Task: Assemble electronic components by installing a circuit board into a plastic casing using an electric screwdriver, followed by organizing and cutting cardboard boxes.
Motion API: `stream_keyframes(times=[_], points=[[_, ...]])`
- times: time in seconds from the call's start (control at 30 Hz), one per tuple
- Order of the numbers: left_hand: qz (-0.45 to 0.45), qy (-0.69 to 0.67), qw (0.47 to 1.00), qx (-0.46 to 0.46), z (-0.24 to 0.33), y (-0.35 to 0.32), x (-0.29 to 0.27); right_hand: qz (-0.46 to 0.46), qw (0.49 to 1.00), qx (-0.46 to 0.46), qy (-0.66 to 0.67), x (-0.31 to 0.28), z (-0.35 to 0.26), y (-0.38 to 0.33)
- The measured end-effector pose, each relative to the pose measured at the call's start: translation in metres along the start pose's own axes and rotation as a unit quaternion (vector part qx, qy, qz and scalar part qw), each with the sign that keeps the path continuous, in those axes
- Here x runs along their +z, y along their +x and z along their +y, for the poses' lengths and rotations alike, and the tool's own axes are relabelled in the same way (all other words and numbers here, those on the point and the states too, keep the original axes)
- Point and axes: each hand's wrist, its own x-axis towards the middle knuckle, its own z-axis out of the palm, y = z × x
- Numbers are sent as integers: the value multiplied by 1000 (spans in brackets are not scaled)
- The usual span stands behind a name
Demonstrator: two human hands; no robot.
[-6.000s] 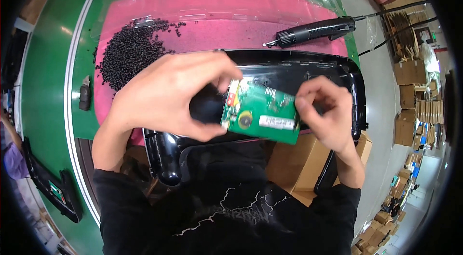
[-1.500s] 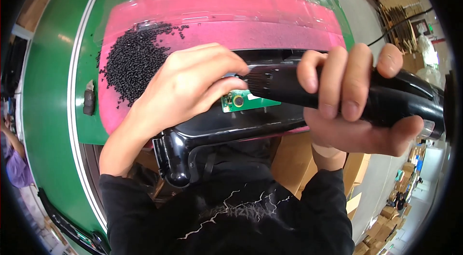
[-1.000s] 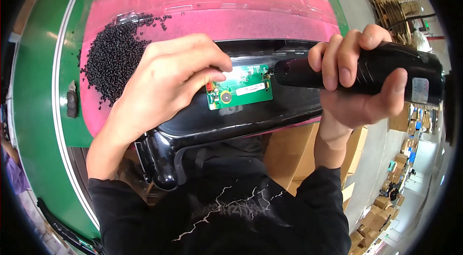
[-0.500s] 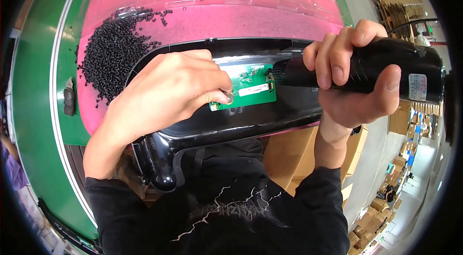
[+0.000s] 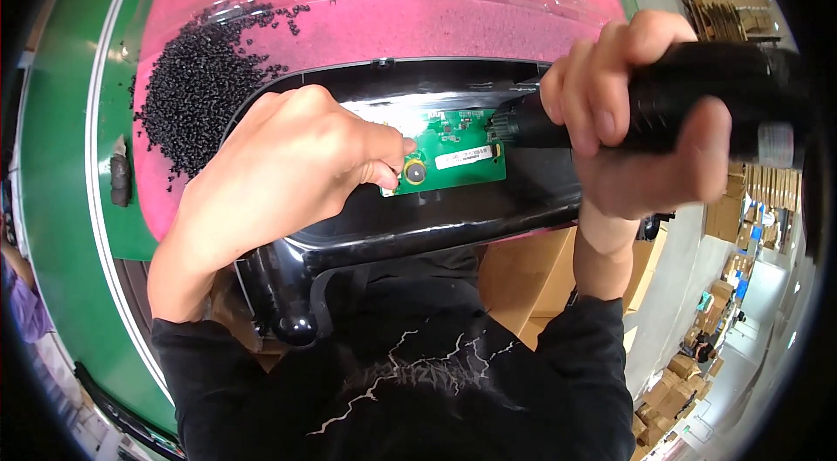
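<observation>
A green circuit board [image 5: 471,177] with a white label and a round gold-ringed part lies in a long, glossy black plastic housing [image 5: 418,221]. My left hand [image 5: 305,147] reaches over the housing, thumb and forefinger drawn together at the board's left end. Whatever is between those fingertips, if anything, is hidden. In my right hand [image 5: 641,103] is a thick black electric screwdriver [image 5: 715,86], gripped around its body. Its narrow front points left, with the tip at the right end of the board; motion blurs its rear.
A heap of small black pieces [image 5: 196,81] lies on the pink mat [image 5: 384,34] at the left. Beside the mat, a dark roll [image 5: 120,177] rests on the green surface [image 5: 70,112]. Cardboard boxes [image 5: 523,278] stand below the housing's right part.
My left fingers have moved left off the round part, which now shows uncovered. The screwdriver's rear has shifted up slightly, with its tip still near the board's right end.
</observation>
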Motion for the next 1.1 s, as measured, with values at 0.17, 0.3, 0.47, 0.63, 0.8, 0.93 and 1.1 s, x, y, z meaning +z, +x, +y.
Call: stream_keyframes(times=[0.17,0.3,0.47,0.63,0.8,0.93,1.1], points=[[-14,-33,999,3,-5,6,-2,-94,990,-95,54,3,-17,-9],[51,-255,966,14,-6,8,-1,-72,972,-176,136,23,-33,-14],[48,-291,956,-12,-5,6,-4,-63,968,-195,141,38,-28,-13],[10,-302,953,-32,-7,6,-7,-69,971,-189,128,36,-28,-8],[66,-249,966,26,-7,6,-6,-104,966,-206,117,39,-22,-4],[9,-203,978,-55,-3,5,-12,-103,972,-198,70,39,-22,-3],[237,-65,969,37,-10,9,-3,-139,979,-136,65,30,-15,-1]])
